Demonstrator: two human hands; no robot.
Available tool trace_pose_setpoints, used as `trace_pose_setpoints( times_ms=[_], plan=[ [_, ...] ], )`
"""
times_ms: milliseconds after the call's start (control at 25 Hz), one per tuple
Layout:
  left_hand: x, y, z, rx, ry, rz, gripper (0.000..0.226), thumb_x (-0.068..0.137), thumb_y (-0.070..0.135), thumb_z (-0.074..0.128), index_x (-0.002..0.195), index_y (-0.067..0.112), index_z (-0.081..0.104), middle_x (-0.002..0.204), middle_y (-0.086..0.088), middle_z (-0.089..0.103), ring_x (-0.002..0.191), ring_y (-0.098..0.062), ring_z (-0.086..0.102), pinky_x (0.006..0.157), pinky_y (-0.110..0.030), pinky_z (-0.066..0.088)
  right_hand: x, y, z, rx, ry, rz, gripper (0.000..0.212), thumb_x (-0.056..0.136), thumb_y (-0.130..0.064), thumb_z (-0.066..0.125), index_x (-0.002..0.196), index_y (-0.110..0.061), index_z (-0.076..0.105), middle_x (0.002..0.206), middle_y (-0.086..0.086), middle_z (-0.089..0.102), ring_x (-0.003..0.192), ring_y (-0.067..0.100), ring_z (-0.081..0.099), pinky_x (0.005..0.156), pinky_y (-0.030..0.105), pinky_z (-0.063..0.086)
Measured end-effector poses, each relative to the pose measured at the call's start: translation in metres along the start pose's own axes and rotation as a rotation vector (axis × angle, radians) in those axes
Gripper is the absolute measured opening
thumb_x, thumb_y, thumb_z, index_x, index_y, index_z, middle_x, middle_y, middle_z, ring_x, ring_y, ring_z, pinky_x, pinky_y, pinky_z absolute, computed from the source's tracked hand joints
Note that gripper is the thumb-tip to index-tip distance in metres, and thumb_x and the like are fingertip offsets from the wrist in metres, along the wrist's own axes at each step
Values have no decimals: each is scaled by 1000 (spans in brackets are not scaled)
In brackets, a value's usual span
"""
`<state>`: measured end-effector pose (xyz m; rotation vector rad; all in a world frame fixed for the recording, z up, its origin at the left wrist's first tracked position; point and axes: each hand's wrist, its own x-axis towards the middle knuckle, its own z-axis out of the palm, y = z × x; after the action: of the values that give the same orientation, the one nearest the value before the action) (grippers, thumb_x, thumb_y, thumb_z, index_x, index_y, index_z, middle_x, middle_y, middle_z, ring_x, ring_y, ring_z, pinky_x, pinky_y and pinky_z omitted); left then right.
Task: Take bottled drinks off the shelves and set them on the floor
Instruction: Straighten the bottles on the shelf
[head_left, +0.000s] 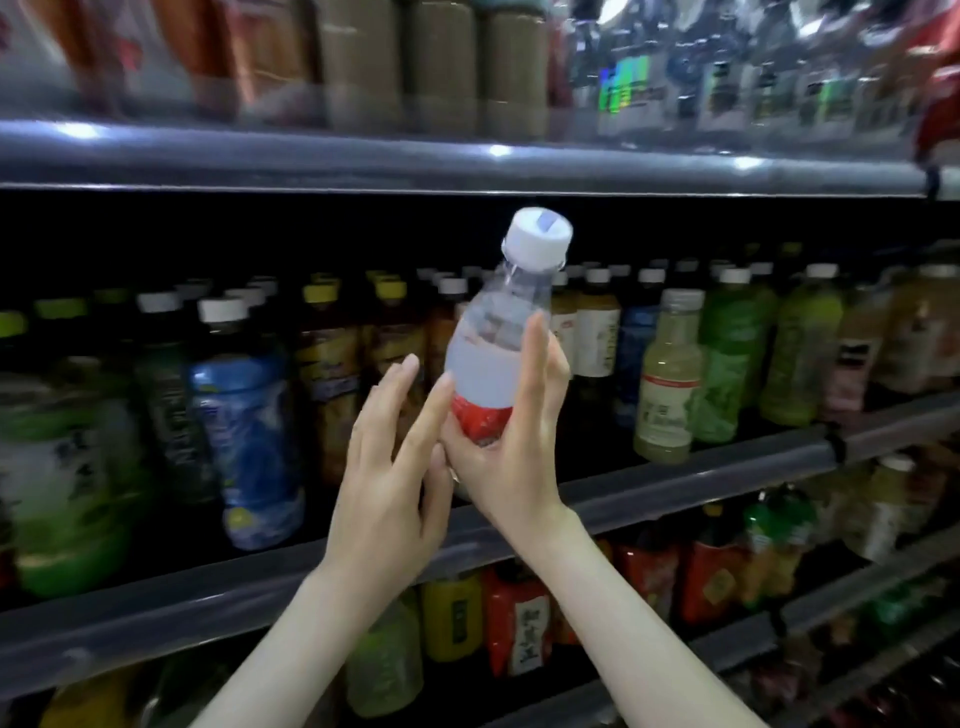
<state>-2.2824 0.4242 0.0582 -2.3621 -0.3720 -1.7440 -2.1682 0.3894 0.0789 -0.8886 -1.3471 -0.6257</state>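
A clear bottle (491, 345) with a white cap and a white and red label is in the air in front of the middle shelf, tilted to the right. My right hand (511, 447) grips its lower half, thumb up along the right side. My left hand (392, 467) is just left of it, fingers straight, with a fingertip touching the label's left side.
The middle shelf rail (675, 491) runs behind my hands, packed with rows of bottled drinks (670, 384). A top shelf (467, 166) holds blurred brown and clear bottles. Lower shelves (727, 649) carry red, yellow and green bottles. The floor is out of view.
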Motion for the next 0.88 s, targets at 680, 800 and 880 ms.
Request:
trace_pose_setpoints(
  times_ms=[680, 800, 880],
  plan=[
    [109, 338, 366, -507, -407, -229, 72, 75, 34, 73, 138, 27, 38, 118, 13, 59, 101, -1, 58, 82, -16, 48, 36, 230, -471, 253, -6, 654, 101, 82, -9, 73, 142, -53, 3, 137, 0, 49, 118, 16, 58, 92, 43, 53],
    [127, 355, 428, -393, -415, -142, 76, 76, 37, 72, 141, 22, 35, 124, 8, 57, 105, -8, 56, 83, -19, 46, 36, 287, -514, 206, 3, 763, 79, 81, -15, 75, 136, -35, 21, 126, 2, 55, 105, 14, 65, 84, 42, 57],
    [138, 363, 471, -374, -484, -139, 78, 79, 43, 68, 144, 28, 28, 126, 11, 53, 110, -8, 53, 84, -22, 45, 37, 325, -536, 166, 40, 761, 77, 80, -14, 74, 135, -33, 23, 120, -5, 54, 98, 10, 66, 77, 41, 59]
  ],
)
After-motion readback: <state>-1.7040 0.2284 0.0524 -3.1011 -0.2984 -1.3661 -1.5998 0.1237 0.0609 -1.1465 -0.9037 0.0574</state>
